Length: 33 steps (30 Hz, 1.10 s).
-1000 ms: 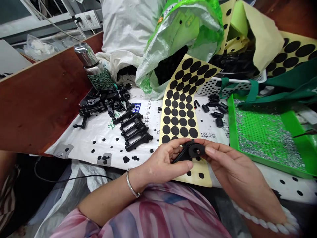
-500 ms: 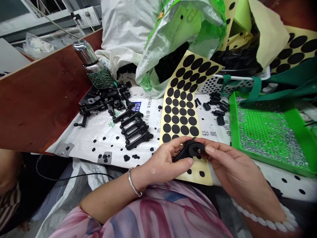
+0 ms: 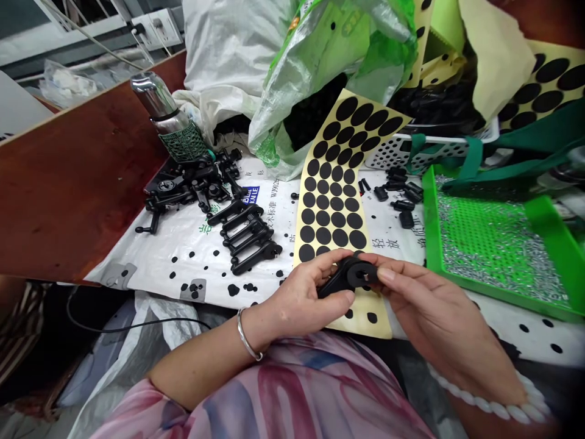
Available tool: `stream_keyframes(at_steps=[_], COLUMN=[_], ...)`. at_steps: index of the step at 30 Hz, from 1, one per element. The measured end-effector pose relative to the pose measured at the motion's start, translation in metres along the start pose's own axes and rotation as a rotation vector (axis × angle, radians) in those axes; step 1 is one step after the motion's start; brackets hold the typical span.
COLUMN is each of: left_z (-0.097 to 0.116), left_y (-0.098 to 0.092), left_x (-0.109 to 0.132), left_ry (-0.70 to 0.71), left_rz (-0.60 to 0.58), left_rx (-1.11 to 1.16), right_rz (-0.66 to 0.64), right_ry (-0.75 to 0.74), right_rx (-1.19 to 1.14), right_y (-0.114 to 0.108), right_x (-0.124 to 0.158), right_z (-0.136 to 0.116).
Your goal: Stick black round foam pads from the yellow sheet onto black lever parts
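Observation:
My left hand is closed around a black crank handle, its round end turned up toward the right. At that end my right hand pinches the edge of a flat black piece, apparently a round sticker. A small bit of metal shows in a gap beside it. Beneath both hands lies a yellow sheet of round black stickers, its lower part covered by them. Several more crank handles lie in a row to the left, with a tangled heap of black handles behind.
A green tray of small metal pins stands at the right. Near it lie small black cylindrical parts. A white basket, a green-and-white sack and a metal flask stand behind. A wooden board borders the left.
The view has shifted very slightly. Both hands keep their hold, and the flat black piece sits almost the same at the handle's round end.

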<state>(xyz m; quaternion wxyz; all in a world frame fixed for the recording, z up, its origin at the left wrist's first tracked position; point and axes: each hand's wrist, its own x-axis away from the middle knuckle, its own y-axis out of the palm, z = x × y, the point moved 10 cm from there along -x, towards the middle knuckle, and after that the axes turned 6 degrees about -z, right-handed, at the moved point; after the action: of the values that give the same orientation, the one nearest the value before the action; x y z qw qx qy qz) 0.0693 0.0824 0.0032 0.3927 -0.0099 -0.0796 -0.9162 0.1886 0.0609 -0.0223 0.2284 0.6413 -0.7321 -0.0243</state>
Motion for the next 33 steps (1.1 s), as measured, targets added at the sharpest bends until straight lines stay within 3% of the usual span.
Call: stream_keyframes(at_steps=[22, 33], left_z=[-0.014, -0.01], left_y=[-0.009, -0.012], left_x=[-0.003, -0.001], left_ry=[-0.01, -0.048], left_rz=[0.119, 0.161], left_rx=[0.041, 0.054], right_rz=[0.063, 0.111], right_ry=[-0.071, -0.252], right_rx=[0.024, 0.295], right_y=[-0.003, -0.004], right_x=[-0.002, 0.004], right_z=[0.004, -0.014])
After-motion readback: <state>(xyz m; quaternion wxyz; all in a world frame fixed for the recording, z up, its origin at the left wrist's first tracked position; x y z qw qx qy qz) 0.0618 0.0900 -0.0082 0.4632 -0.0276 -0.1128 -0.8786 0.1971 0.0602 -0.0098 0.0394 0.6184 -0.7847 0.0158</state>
